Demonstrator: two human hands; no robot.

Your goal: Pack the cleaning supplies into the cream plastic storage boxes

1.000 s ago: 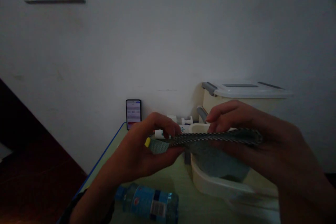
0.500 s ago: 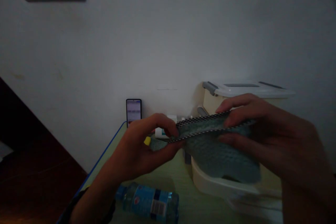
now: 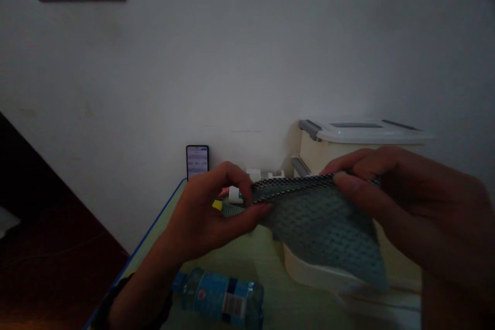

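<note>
A grey-green textured cloth (image 3: pixel 320 227) with a black-and-white checked edge hangs between my two hands above the table. My left hand (image 3: pixel 216 211) pinches the left end of its checked edge between thumb and fingers. At the other end, my right hand (image 3: pixel 402 206) has thumb and fingers pressed together on the edge. Between the hands the two edge strips run close together, with a narrow gap toward the left. The cloth's lower part droops in front of a cream bin.
Below my left hand a blue-labelled plastic bottle (image 3: pixel 224 296) lies on the pale green table (image 3: pixel 247 263). A phone (image 3: pixel 197 161) leans against the wall. Behind the cloth are small white containers (image 3: pixel 235 195) and a yellow item (image 3: pixel 217 205). A lidded cream box (image 3: pixel 363 134) stands at the right.
My right thumb and fingers have closed on the cloth's edge, bringing the two checked strips together at that end. The hanging part of the cloth has spread downward. My left hand keeps its pinch.
</note>
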